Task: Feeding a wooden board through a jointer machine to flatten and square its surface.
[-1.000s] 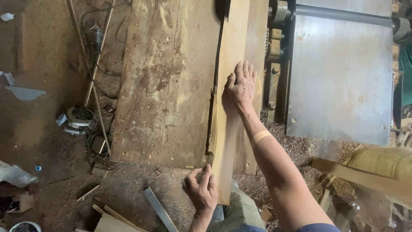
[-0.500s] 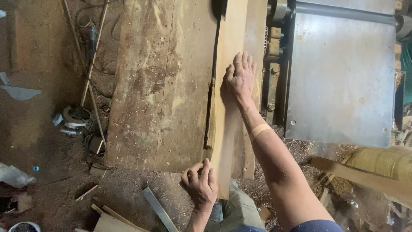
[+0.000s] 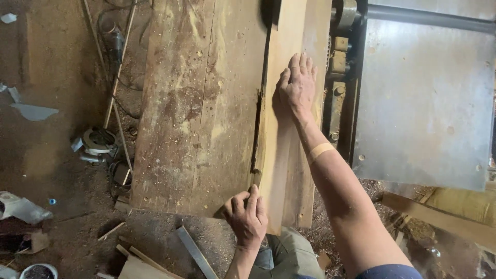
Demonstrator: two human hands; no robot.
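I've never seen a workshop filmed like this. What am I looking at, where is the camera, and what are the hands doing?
The camera sits on a person's head and looks straight down, so both arms reach in from the bottom. The right hand lies flat on a pale wooden plank. The left hand grips that plank's near end. The plank rests on a rough, sawdust-covered wooden worktable. To the right is a grey metal machine housing. On the dirt floor at left lie a power tool, its cable and wood offcuts.

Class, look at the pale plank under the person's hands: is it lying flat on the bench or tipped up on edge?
Flat. The pale plank shows its broad face, with the right hand spread on it.
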